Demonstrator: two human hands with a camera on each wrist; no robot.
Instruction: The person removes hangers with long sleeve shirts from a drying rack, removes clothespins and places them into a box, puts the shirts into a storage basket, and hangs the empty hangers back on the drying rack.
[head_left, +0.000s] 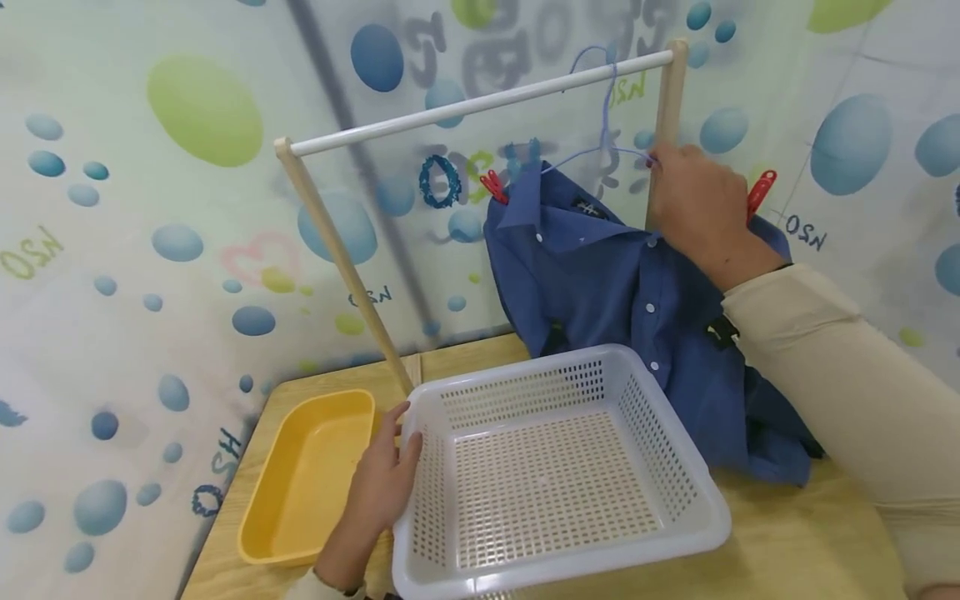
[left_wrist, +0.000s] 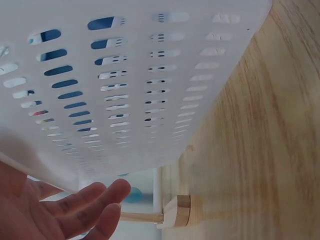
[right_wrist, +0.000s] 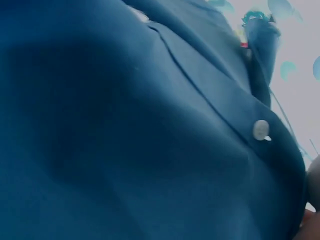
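Observation:
A blue button-up shirt [head_left: 600,258] hangs on a light-blue wire hanger [head_left: 606,108], whose hook is at the white rod [head_left: 480,104]. My right hand [head_left: 701,204] pinches the hanger's sloping arm near the shirt's collar. Red clothespins [head_left: 493,186] show at both shoulders. My left hand [head_left: 382,479] holds the left rim of a white perforated basket [head_left: 708,508], thumb over the rim. In the left wrist view, its fingers [left_wrist: 92,207] extend below the rim beside the basket's outer wall [left_wrist: 135,90]. The shirt's cloth [right_wrist: 125,125] fills most of the right wrist view, hiding the right hand's grip.
A yellow tray [head_left: 300,475] stands left of the basket on the wooden table [head_left: 810,533]. Wooden posts [head_left: 337,242] carry the rod at either end. Behind the rack hangs a patterned curtain or sheet [head_left: 180,350]. The shirt's lower part drapes onto the table behind the basket.

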